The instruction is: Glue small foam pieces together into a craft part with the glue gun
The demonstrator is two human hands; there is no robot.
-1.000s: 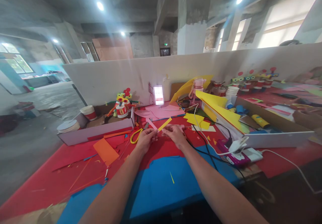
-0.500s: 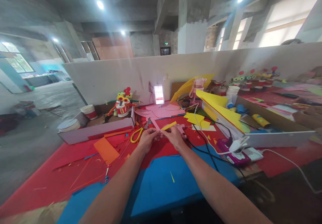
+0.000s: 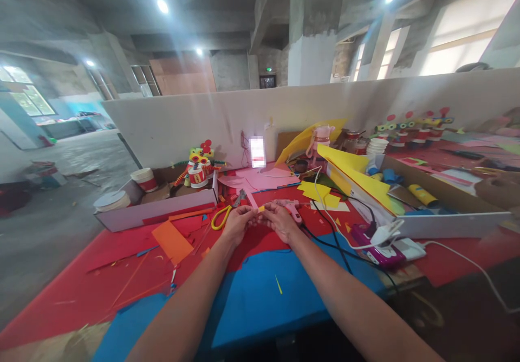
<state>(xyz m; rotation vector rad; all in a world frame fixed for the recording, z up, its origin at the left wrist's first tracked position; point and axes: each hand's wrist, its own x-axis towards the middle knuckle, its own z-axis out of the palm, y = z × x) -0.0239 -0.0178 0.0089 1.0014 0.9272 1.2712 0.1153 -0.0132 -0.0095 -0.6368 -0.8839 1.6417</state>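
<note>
My left hand [image 3: 239, 224] is closed in a pinch on a pink paper strip [image 3: 252, 201], which sticks up and away from the fingertips. Close against it, my right hand [image 3: 280, 223] has its fingers bent around a yellow paper strip [image 3: 261, 209]; only a short bit of yellow shows, and the rest is hidden by the fingers. The fingertips of both hands meet above the red table covering. Scissors with yellow handles [image 3: 220, 218] lie just left of my left hand. Beyond my right hand rests a pink glue gun [image 3: 294, 210].
Orange paper [image 3: 173, 243] lies at left, yellow sheets [image 3: 319, 193] at right. A purple power strip [image 3: 379, 248] trails cables. Open boxes stand left [image 3: 162, 217] and right [image 3: 455, 225]; the left one holds a paper-cup figure [image 3: 197, 175]. Blue sheet [image 3: 260, 297] covers the near edge.
The yellow strip, which stuck out long to the upper right, now shows only as a short bit between the hands. My right fingers have curled around it.
</note>
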